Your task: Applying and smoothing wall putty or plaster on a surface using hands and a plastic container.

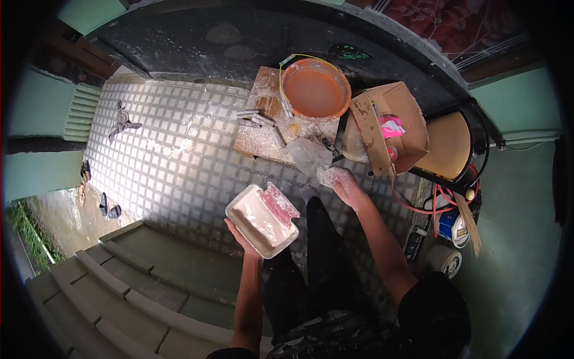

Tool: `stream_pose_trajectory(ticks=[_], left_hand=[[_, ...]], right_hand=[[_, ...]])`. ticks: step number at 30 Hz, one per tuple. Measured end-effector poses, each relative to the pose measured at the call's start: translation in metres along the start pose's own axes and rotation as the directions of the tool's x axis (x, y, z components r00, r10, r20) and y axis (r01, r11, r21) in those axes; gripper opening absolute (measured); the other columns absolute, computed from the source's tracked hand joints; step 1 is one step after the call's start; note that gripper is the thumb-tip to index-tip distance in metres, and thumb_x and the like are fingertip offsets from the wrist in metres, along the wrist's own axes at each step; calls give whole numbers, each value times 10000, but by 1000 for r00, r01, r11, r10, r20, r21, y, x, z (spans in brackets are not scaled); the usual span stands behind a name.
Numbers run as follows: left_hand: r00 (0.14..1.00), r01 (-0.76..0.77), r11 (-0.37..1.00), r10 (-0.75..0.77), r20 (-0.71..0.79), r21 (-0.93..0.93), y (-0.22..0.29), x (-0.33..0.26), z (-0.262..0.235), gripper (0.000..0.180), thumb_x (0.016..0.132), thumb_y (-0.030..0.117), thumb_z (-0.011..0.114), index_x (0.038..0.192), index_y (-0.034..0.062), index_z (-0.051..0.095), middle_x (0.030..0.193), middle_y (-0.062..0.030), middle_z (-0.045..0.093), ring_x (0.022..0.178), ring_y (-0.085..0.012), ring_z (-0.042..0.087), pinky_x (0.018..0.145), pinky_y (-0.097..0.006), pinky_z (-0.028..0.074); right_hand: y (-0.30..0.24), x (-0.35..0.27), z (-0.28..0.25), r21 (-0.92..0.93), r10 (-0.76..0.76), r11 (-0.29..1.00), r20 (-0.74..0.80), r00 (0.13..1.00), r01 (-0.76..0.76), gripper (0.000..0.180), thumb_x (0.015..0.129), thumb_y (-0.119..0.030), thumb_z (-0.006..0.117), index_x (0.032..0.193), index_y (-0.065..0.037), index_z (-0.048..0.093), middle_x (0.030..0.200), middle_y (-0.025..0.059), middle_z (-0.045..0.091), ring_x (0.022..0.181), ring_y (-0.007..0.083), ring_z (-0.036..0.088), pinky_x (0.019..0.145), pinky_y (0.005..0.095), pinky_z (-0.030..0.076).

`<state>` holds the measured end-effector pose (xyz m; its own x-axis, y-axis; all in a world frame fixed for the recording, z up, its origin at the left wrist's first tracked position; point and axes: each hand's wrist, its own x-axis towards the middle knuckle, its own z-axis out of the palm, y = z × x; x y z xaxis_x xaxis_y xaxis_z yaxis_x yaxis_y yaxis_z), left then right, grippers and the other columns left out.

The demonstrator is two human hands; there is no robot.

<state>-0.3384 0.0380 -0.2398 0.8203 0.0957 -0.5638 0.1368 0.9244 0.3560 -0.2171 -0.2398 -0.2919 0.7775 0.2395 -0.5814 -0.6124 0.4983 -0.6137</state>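
Note:
My left hand (241,237) grips a shallow rectangular tray (233,216) by its near left side. A smooth cream-coloured paste (258,216) lies in the tray. A red flat scraper (278,203) smeared with white rests on the far right rim. My right hand (342,186) is closed round a clump of white powder (329,176), and its fingers are coated white. Just beyond it, a clear plastic bag (308,155) dusted with white powder sits at the near edge of a low board (263,90). The bag's contents are hard to make out.
On the board stand an orange bucket (317,90) of murky liquid and several grey strips (256,118). Right of it are an open cardboard box (391,128), a chair (445,146), a red hose (412,206) and a paint tin (453,228). Steps (149,293) descend at lower left.

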Motion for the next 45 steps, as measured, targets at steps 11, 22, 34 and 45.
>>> stream_pose_trajectory(ticks=[11,22,34,45], left_hand=[[956,139,985,-106,274,-105,21,-54,99,852,809,737,269,1391,116,302,1368,-106,402,1221,-299,430,1008,-471,359],[955,98,987,-57,290,-127,29,-92,122,859,786,752,318,1336,95,381,1276,-120,493,1130,-299,510,963,-467,407],[915,78,986,-12,403,-149,44,-117,155,989,727,828,229,1383,91,295,1317,-162,430,1130,-369,493,928,-538,414],[927,24,985,43,373,-173,30,-100,151,899,783,766,264,1364,85,337,1308,-145,449,1158,-329,480,965,-508,399]], right_hand=[[-111,-154,183,22,-50,999,230,972,46,326,897,-147,475,1128,78,521,1118,159,594,1044,260,573,949,388,442],[-99,-128,282,-899,151,91,438,886,429,281,846,-198,530,1032,3,591,924,106,631,858,207,614,762,332,477],[-138,-153,309,-745,641,-213,381,666,632,179,767,-107,514,847,40,577,752,205,594,730,286,632,682,400,471],[-142,-155,309,-402,741,-391,396,542,828,335,670,-80,555,983,13,629,828,212,634,806,335,626,723,421,477]])
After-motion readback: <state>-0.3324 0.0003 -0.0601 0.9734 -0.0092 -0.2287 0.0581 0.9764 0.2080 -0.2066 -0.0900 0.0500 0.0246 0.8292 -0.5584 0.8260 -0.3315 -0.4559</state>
